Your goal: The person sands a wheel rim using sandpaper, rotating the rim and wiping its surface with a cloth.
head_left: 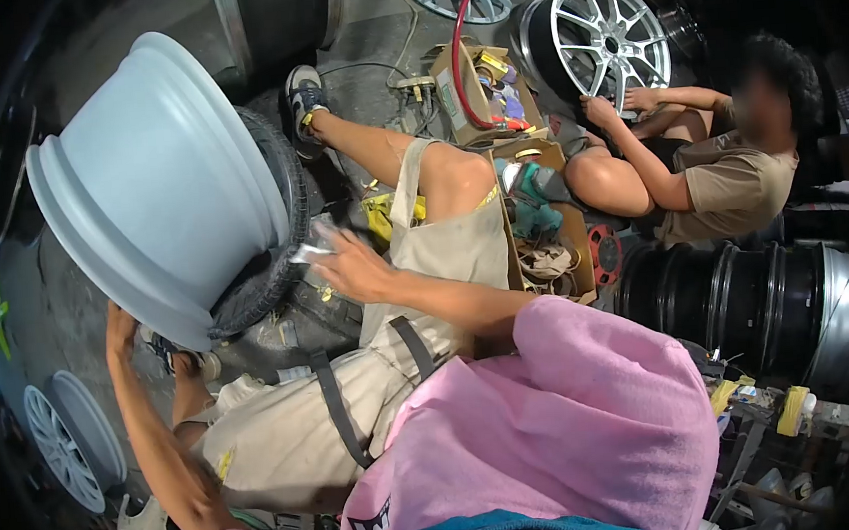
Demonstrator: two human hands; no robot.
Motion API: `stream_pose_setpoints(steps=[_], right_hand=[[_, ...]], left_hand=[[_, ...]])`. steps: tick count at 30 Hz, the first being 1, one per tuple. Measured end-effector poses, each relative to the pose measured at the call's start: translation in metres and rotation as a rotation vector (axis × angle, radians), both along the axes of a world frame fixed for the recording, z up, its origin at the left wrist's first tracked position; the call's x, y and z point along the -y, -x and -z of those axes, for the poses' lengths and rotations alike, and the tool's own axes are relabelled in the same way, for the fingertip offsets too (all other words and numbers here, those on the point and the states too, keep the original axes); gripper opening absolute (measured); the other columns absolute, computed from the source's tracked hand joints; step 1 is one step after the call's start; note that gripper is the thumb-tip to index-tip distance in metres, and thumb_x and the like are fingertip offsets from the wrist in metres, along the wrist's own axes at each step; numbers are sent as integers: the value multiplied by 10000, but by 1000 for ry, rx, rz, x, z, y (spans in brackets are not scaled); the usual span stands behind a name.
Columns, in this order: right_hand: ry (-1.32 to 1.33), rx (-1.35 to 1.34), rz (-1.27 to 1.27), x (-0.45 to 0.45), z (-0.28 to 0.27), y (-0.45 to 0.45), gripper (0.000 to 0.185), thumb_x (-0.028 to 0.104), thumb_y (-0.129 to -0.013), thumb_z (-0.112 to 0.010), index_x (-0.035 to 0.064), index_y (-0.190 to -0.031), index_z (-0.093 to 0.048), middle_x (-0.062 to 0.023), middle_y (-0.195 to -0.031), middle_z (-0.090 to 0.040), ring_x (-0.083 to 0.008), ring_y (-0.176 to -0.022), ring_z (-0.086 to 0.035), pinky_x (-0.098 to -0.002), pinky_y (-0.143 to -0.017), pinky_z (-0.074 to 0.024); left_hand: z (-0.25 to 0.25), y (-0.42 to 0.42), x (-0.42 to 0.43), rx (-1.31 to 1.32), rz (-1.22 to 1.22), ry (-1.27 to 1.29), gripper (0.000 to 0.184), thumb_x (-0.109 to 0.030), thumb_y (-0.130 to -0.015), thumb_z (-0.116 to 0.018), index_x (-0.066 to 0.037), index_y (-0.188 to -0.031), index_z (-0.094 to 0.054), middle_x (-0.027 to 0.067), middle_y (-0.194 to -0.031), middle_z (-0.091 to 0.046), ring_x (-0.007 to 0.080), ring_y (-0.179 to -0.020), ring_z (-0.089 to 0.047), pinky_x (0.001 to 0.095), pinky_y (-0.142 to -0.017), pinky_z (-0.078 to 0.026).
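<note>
A large pale grey wheel rim [157,175] leans, tilted, on a black tyre [285,176] in front of me. My left hand [121,328] is at the rim's lower near edge, gripping its lip, with the fingertips partly hidden behind it. To the right of the tyre, my right hand [354,268] pinches a small pale, folded piece of sheet [313,247]. This piece is blurred, so I cannot tell its exact kind. The right hand is apart from the rim.
Beside my right leg stand cardboard boxes [462,95] holding tools and rags; a red hose [457,56] runs into one. At the right a co-worker [733,165] sits handling a silver spoked wheel [611,43]. Black rims [732,293] lie stacked below.
</note>
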State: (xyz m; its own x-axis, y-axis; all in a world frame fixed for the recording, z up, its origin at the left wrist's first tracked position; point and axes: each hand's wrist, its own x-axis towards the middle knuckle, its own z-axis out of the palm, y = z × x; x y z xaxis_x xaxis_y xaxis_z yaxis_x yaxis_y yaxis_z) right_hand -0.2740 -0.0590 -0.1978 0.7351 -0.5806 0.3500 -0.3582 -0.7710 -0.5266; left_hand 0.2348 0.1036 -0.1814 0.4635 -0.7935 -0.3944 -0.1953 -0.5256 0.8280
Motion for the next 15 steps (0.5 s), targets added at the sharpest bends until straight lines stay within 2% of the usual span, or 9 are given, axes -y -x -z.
stream_pose_setpoints(steps=[2, 3, 5, 6, 8, 9, 13, 15], right_hand=[[-277, -96, -48, 0, 9, 14, 264, 160, -971, -647, 36, -1182, -745, -295, -1272, -646, -468, -1198, -597, -519, -1024, -507], [-288, -98, -45, 1, 17, 13, 264, 160, -971, -647, 36, -1182, -745, -295, -1272, -646, -468, -1198, -597, -519, -1024, -507], [-308, -50, 65, 20, 13, 4, 251, 179, -995, -632, 17, -1125, -773, -260, -1168, -699, -448, -1042, -668, -476, -928, -544], [-305, -47, 68, 28, 7, -2, 251, 179, -995, -632, 17, -1125, -773, -260, -1168, -699, -448, -1042, -668, -476, -928, -544], [-433, 178, 128, 42, -14, -17, 244, 179, -1002, -608, -20, -1044, -742, -231, -951, -709, -439, -902, -671, -473, -821, -533], [-467, 199, 130, 48, -25, -25, 258, 169, -1009, -580, -52, -910, -667, -242, -860, -651, -450, -825, -636, -475, -732, -500], [-491, 291, 49, 51, -35, -52, 277, 142, -1007, -568, -71, -829, -568, -252, -799, -584, -448, -765, -603, -471, -692, -478], [-573, 270, 70, 49, -33, -51, 286, 149, -1006, -562, -69, -823, -591, -243, -794, -606, -443, -753, -624, -475, -686, -487]], left_hand=[[5, -5, -7, -21, -114, -3, 661, -314, -987, -676, 35, -1510, -471, 174, -1432, -588, 258, -1302, -570, 387, -1069, -475], [7, -8, -11, -23, -110, -14, 661, -314, -987, -676, 35, -1510, -471, 174, -1432, -588, 258, -1302, -570, 387, -1069, -475], [11, -18, -8, -360, -196, 7, 732, -314, -1000, -684, -12, -1592, -378, 170, -1573, -470, 289, -1441, -451, 430, -1175, -388], [23, -27, -14, -358, -192, 9, 732, -314, -1000, -684, -12, -1592, -378, 170, -1573, -470, 289, -1441, -451, 430, -1175, -388], [54, -40, -27, -185, -183, 24, 636, -300, -1011, -666, 17, -1514, -441, 176, -1342, -640, 275, -1221, -639, 377, -1003, -534], [61, -41, -31, -115, -176, 15, 626, -300, -1012, -665, 17, -1505, -445, 173, -1331, -639, 272, -1210, -638, 376, -995, -533], [55, -25, -31, -24, -163, 2, 586, -301, -1016, -660, 16, -1466, -460, 162, -1288, -638, 260, -1163, -635, 368, -961, -528], [52, -19, -30, 4, -165, -3, 566, -302, -1018, -658, 16, -1446, -467, 156, -1266, -638, 254, -1140, -633, 364, -944, -526]])
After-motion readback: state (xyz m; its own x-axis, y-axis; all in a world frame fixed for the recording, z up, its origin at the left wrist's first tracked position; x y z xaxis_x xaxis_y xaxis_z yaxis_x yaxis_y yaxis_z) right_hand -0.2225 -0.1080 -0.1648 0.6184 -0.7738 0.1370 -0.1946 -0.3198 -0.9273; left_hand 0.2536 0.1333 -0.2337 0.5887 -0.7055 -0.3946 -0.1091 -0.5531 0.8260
